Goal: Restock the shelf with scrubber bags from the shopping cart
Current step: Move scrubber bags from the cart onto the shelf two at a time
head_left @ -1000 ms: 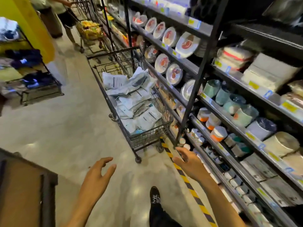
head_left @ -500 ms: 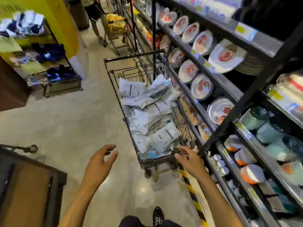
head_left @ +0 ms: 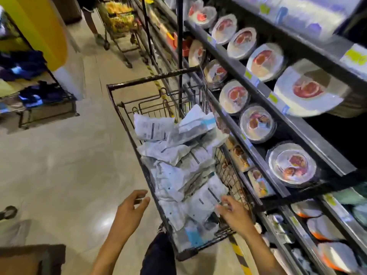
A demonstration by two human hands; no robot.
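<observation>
Moved since half a second ago: my right grip point(head_left: 234, 213), then at the near rim of the cart point(head_left: 155, 78), now reaches past that rim and over the bags point(head_left: 174, 175). The cart fills more of my view. My left grip point(head_left: 130, 207) has kept its place beside it.

1. Cart: black wire, standing on the floor point(head_left: 59, 165) just beside the shelf point(head_left: 264, 100), long side along it.
2. Bags: white and pale, printed, blurred. They are piled loose inside the cart from the near end to past the middle, and the topmost lean toward the shelf-side wall.
3. Right grip: palm down, fingers spread and lightly bent, holding nothing. It is above a bag at the cart's near right corner. I cannot tell whether the fingertips touch it.
4. Left grip: outside the cart's left wall, over the floor, with fingers loosely curved and thumb apart, holding nothing.
5. Shelf: dark metal tiers with yellow tags on the edges. Wrapped plates point(head_left: 264, 62) are propped on edge in the upper tiers, and bowls point(head_left: 321, 229) sit in a lower tier at right.
6. Tape point(head_left: 238, 253): yellow and black stripe on the floor along the shelf foot.
7. Second cart point(head_left: 119, 20): far up the aisle, carrying yellow goods, with a person's legs beside it.
8. Pillar point(head_left: 39, 26): yellow, at left, with a rack point(head_left: 39, 96) of dark folded clothes near it.
</observation>
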